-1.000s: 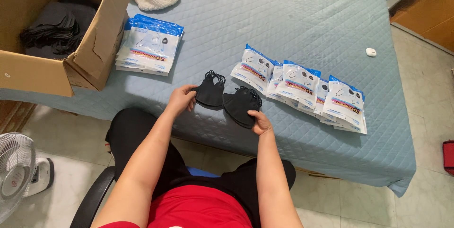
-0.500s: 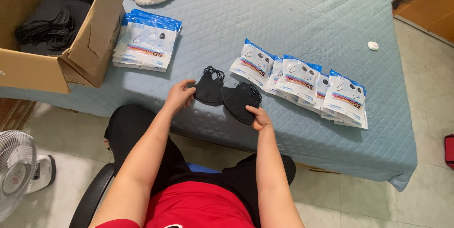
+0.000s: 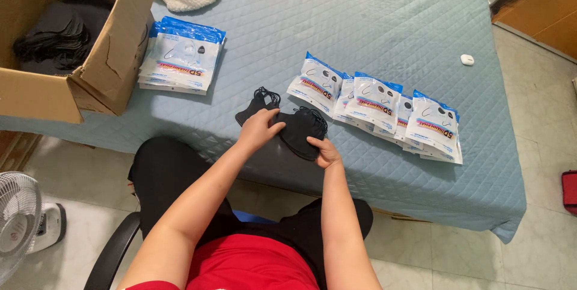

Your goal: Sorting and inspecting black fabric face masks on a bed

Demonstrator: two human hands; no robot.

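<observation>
On a blue-grey quilted cover (image 3: 384,19) above a pale tiled floor (image 3: 541,254), a stack of black face masks (image 3: 297,131) is held near the front edge, its long axis running from upper left to lower right. It is pinched by the left hand (image 3: 259,129) at its upper-left end and gripped by the right hand (image 3: 324,152) at its lower-right end. Since the earlier frame the left hand has been moved rightward onto the stack.

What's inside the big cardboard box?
A heap of black masks lies inside the cardboard box. Its near wall hides the bottom corner, and anything under the heap is covered.
</observation>
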